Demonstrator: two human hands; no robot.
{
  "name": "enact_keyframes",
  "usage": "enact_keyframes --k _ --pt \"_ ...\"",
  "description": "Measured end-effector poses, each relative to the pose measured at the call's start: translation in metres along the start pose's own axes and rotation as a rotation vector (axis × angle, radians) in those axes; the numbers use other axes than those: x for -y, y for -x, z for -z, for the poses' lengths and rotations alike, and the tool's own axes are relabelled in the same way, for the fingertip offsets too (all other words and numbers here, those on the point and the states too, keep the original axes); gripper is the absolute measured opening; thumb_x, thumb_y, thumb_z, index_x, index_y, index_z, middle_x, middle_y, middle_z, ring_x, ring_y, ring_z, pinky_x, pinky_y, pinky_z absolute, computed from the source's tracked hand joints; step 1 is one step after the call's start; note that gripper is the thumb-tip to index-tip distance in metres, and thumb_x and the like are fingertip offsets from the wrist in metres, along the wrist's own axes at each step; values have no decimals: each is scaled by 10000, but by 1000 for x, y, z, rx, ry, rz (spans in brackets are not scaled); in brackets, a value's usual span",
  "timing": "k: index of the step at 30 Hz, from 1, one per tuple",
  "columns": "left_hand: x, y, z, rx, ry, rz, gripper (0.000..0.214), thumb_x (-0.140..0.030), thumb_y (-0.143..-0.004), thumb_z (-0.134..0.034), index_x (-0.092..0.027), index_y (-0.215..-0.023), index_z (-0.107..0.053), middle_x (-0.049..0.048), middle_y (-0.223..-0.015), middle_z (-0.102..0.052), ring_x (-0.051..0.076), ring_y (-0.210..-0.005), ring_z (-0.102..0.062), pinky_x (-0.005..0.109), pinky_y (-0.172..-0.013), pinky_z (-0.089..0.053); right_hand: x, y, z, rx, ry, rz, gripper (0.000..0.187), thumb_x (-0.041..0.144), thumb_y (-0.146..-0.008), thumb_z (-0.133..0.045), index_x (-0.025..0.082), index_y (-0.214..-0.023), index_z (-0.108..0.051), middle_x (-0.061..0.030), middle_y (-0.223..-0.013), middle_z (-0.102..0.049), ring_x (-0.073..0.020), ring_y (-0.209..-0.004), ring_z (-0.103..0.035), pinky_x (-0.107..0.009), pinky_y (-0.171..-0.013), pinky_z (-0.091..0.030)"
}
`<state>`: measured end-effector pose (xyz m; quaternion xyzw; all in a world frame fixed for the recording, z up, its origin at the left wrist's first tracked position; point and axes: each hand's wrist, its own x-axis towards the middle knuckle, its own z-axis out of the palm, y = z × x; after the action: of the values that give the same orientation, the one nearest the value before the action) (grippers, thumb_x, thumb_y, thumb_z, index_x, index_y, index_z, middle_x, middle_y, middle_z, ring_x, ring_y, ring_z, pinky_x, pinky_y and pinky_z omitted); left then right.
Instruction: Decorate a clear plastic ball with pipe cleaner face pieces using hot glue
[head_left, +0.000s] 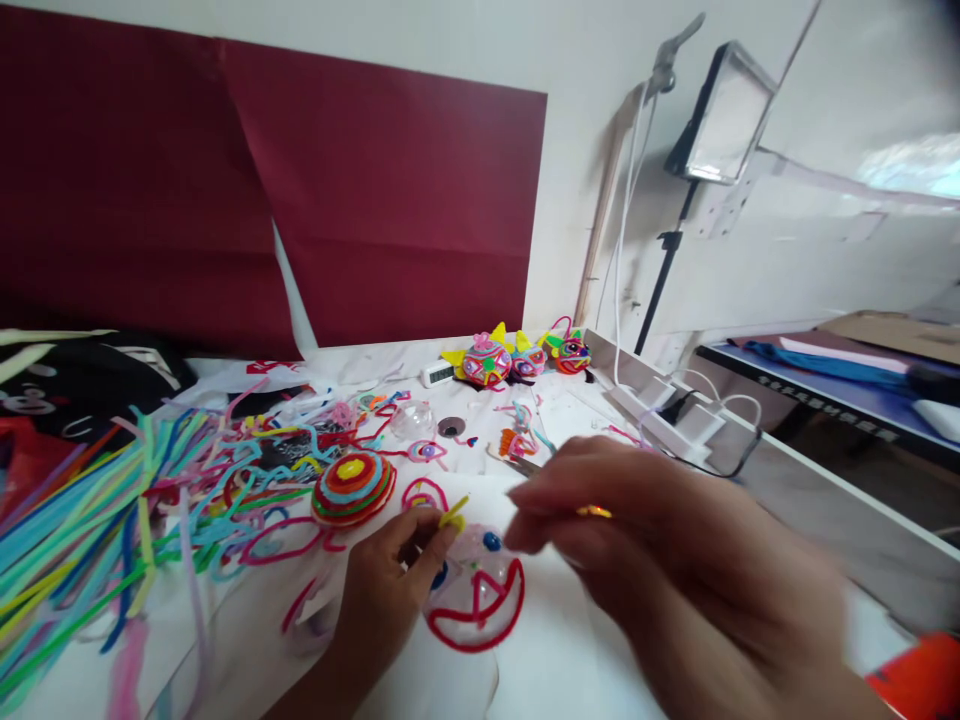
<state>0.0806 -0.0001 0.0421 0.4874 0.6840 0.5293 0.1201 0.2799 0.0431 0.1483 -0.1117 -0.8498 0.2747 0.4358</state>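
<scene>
My left hand [397,565] pinches a short yellow pipe cleaner [454,512] between thumb and fingertips. Just right of it, my right hand [637,540] is closed and smeared by motion. Grey metal blades, apparently of scissors [525,466], stick out beyond its fingers; their handles are hidden. A small yellow-orange band shows on that hand. Below and between the hands lies a clear plastic ball [465,595] with blue spots and a red pipe-cleaner mouth outline [480,645]. To the left rests a dome [354,488] wrapped in coloured rings.
Many loose pipe cleaners [75,570] spread over the left side of the white table [577,640]. Finished colourful figures [487,360] stand at the back beside a small white digital display [438,374]. A power strip [686,425] with cables lies along the right edge, near a lamp stand [664,270].
</scene>
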Motion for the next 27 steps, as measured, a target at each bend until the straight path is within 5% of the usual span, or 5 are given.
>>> enact_keyframes --k 2,10,27 --pt "5 0 0 86 69 1 215 -387 -744 -637 -183 -713 -695 -18 -539 -616 125 -473 -553 202 -465 -465 -14 -4 -13 -30 17 28 153 209 -975 -499 243 -1086 -598 -9 -893 -670 -128 -782 -641 -246 -714 -540" --pt "15 2 -2 161 163 60 189 -352 -776 -633 -164 -780 -648 -41 -545 -571 109 -485 -527 195 -477 -452 -78 5 -42 240 199 44 244 202 -994 -428 164 -1194 -562 -109 -1138 -618 -192 -1062 -576 -333 -916 -485" --pt "12 1 2 197 31 -50 192 -369 -806 -620 -184 -777 -664 -46 -527 -587 107 -459 -536 189 -461 -429 -99 17 -65 166 344 78 242 173 -962 -432 142 -889 -662 -85 -837 -587 -179 -804 -520 -286 -699 -418"
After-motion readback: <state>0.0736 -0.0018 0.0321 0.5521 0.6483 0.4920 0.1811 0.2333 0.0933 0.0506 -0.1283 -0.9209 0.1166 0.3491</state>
